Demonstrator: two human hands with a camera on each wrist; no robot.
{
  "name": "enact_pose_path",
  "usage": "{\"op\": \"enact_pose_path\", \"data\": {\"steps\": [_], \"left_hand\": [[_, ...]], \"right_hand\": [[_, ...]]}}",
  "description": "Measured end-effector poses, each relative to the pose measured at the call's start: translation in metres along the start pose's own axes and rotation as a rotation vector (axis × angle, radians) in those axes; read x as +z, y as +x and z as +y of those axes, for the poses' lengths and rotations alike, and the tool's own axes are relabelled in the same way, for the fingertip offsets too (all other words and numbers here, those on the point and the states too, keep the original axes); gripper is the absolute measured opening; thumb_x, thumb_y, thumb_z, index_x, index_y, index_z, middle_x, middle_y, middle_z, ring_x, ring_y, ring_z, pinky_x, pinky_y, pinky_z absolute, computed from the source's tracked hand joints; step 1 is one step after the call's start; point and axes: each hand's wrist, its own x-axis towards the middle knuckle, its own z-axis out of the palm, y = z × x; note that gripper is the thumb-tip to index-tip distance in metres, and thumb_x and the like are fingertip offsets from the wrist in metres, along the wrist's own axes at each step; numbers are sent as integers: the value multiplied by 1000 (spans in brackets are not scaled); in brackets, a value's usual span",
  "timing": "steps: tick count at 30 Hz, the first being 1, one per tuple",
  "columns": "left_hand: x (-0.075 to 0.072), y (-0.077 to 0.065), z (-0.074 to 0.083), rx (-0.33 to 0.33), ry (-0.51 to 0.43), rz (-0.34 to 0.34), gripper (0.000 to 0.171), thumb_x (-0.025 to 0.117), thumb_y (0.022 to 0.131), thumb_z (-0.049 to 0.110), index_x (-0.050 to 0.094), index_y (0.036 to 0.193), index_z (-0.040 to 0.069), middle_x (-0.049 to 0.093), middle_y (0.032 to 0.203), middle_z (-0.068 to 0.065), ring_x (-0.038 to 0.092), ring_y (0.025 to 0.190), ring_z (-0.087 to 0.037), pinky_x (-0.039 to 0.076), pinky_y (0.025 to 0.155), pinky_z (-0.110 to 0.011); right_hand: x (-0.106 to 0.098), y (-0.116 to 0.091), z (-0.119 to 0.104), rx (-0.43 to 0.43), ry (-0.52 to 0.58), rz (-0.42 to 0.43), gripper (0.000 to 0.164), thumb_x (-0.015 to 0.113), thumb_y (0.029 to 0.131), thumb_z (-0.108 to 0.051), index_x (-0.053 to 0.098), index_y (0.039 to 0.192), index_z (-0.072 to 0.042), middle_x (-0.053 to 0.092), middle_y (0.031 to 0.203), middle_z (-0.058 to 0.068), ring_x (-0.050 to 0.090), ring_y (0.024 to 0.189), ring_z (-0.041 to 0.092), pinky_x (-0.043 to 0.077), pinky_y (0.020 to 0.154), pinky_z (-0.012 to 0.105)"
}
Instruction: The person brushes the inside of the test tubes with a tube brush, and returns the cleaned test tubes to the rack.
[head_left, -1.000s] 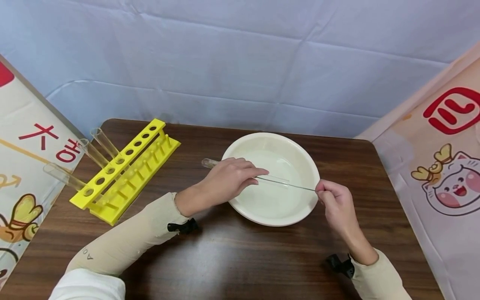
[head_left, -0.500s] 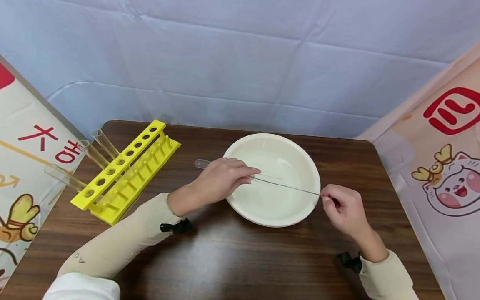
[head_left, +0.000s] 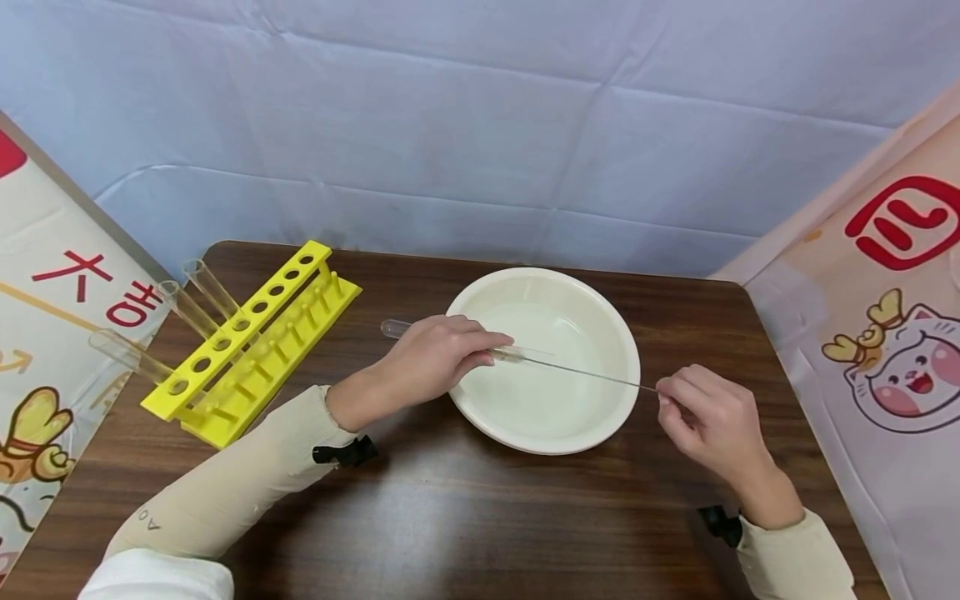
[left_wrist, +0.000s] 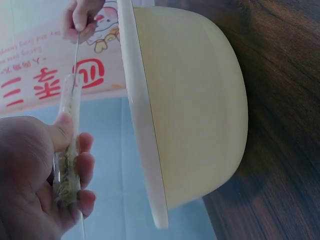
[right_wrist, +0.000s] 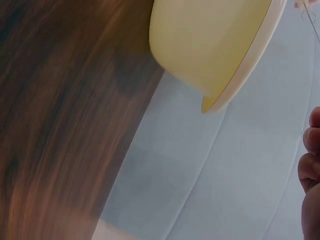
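The left hand [head_left: 429, 358] covers the middle of a clear, round-ended test tube [left_wrist: 65, 162]. In the head view, only the closed end, projecting to the left, and part of the open end, to the right, are visible. The test tube spans the left rim of a round white basin [head_left: 546, 445], above it. The tan bristles of a thin metal-wire brush [head_left: 585, 372] sit inside the tube; thumb and fingers partly obscure them. In the right wrist view, the right hand [head_left: 716, 421] is cut off at the frame edge and its grip cannot be made out there. Liquid in the basin cannot be confirmed.

Left hand: back toward the head camera, thumb along one side of the tube, fingers curled around the other, gripping it. Right hand: just right of the basin, thumb and forefinger pinching the wire's end, remaining fingers curled. The wire runs above the basin.

A yellow plastic rack [head_left: 250, 315] with three clear glass-like tubes [head_left: 191, 311] stands at the left of the dark wood-grain table [head_left: 450, 525].
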Motion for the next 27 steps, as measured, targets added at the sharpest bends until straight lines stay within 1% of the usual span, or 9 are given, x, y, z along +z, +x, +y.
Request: {"op": "enact_pose_path", "data": {"steps": [3, 8, 14, 22, 27], "left_hand": [[-1, -1, 0, -5, -2, -4, 31, 74, 95, 18, 73, 126, 16, 74, 100, 4, 67, 86, -12, 55, 79, -31], [-2, -2, -2, -10, 21, -7, 30, 70, 98, 22, 72, 127, 17, 74, 102, 4, 67, 86, -12, 56, 79, -32], [-3, -2, -4, -2, 29, 1, 30, 70, 98, 21, 72, 127, 17, 74, 101, 4, 68, 86, -13, 56, 79, -33], [-7, -2, -4, -20, 29, -10, 29, 70, 98, 22, 72, 127, 17, 75, 101, 4, 68, 87, -12, 56, 78, -32], [-8, -2, -4, -21, 32, -14, 30, 69, 99, 22, 72, 128, 17, 74, 101, 4, 68, 86, -11, 55, 76, -31]], "right_hand": [[-2, 0, 1, -31, -71, 13, 34, 45, 93, -18, 66, 68, -7, 59, 65, 2, 46, 52, 13, 37, 43, 29], [-4, 1, 1, -92, -137, 79, 31, 46, 91, -13, 63, 66, -4, 56, 62, 5, 44, 47, 19, 32, 38, 31], [-9, 1, 2, -112, -161, 112, 31, 46, 91, -12, 62, 66, -2, 54, 61, 6, 43, 46, 21, 30, 37, 33], [-11, -2, 7, -122, -189, 122, 29, 48, 91, -10, 62, 67, 0, 54, 60, 8, 42, 44, 23, 30, 36, 37], [-11, -4, 11, -147, -212, 160, 27, 47, 89, -8, 62, 68, 1, 54, 60, 10, 43, 43, 26, 31, 36, 40]]}}
